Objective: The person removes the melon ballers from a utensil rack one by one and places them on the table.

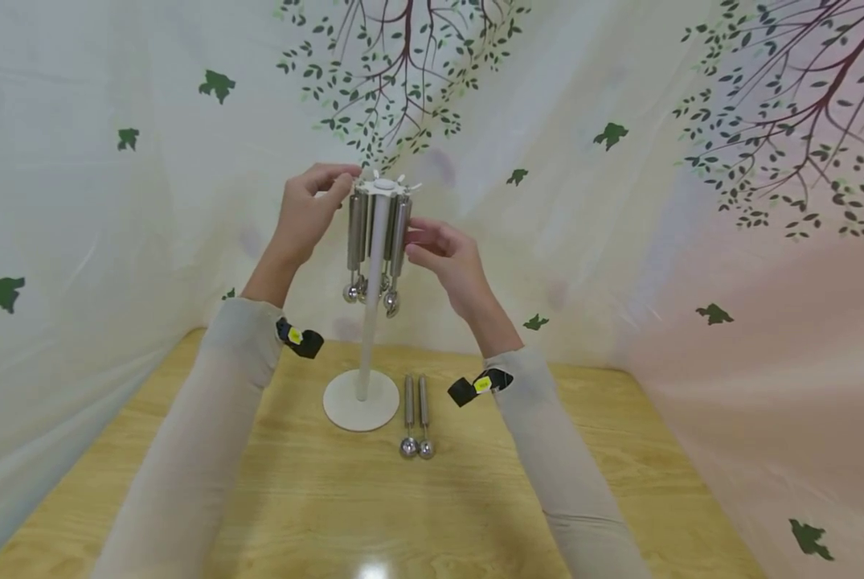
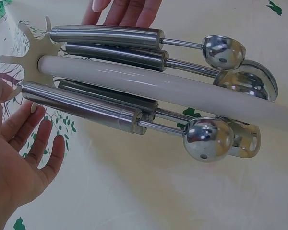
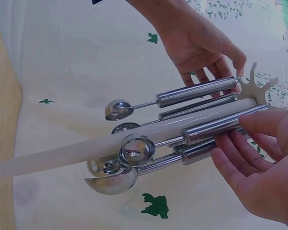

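Observation:
A white stand (image 1: pixel 369 322) with a hooked top holds several steel melon ballers, hanging bowl-down. My left hand (image 1: pixel 305 211) is at a hook on the left, thumb and index finger pinching the top end of the left melon baller (image 2: pixel 81 108); its other fingers are spread. On the other side, my right hand (image 1: pixel 455 261) is beside the right melon baller (image 3: pixel 221 132). Its fingers reach behind that handle and appear to touch it, without closing round it. Two more melon ballers (image 1: pixel 409 402) lie side by side on the table, right of the stand's base.
The round white base (image 1: pixel 345 410) stands on a wood-grain table (image 1: pixel 316 507). Behind and at the sides hangs a pale curtain (image 1: pixel 583 265) printed with branches and green leaves. Black straps with cameras are on both wrists.

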A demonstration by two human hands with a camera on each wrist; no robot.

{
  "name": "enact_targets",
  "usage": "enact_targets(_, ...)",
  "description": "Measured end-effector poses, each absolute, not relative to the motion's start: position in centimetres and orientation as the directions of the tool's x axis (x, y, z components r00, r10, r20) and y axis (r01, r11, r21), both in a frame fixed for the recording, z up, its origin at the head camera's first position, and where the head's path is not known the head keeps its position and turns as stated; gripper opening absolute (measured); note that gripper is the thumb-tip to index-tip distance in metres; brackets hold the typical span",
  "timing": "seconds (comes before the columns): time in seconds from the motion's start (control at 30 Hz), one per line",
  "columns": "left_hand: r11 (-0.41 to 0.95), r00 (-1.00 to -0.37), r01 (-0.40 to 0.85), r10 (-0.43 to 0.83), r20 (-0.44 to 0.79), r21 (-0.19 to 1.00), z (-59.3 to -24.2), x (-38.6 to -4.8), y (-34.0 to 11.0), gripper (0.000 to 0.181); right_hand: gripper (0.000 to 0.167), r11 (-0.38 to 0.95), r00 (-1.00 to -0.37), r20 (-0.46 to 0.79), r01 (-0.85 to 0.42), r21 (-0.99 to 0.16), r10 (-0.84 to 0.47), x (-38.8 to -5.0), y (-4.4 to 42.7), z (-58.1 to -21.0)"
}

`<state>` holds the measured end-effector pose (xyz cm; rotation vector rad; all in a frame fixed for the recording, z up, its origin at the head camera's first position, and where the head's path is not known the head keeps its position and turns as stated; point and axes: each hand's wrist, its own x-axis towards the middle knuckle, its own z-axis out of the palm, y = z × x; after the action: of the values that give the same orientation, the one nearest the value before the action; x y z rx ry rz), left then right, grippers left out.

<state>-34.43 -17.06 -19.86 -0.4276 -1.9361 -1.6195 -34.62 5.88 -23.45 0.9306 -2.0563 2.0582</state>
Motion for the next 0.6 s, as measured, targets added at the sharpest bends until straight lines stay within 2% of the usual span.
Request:
enact_targets(0.17,0.199,-0.798,0.567,-0.111,0.593,0.799,-19.96,-34.54,-17.07,0.034,0.041,-0.119,-0.813,0.459,-0.448,-0.886,-0.357,-34.91,5.69,-23.46)
enact_targets(0.4,0.106,-0.836,0.526,-0.115,0.536,0.844,-19.74,-34.59,-16.76,0.036,0.040,-0.122,-0.814,0.450,-0.437,-0.891,-0.369,-34.94,5.75,-23.50)
enact_targets(0.6,0.040,-0.845,0.517,-0.133,0.517,0.855,-19.89,-34.60,-16.53,0.037,0.037,-0.126,-0.808,0.439,-0.426,-0.896,-0.392,-35.03,5.69,-23.52)
